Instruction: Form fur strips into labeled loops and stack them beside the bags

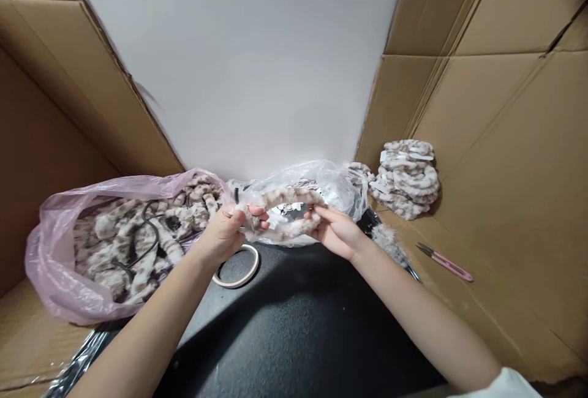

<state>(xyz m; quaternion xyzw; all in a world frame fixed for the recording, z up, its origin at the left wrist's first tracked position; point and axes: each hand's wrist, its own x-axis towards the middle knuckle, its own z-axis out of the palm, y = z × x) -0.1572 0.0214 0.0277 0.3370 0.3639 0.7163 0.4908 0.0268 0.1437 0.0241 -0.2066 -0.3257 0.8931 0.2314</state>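
Head view: furry loop (294,195) between both hands, left fingers (239,217) and right fingers (316,217) gripping opposite ends.

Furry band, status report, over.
Left hand and right hand gripping furry band, one at each end. Band held above table. Clear plastic bag directly behind; pink-handled snips off right.

Fluffy band (296,195) partly hidden by left grip (226,231); sleeve (505,384) cut off
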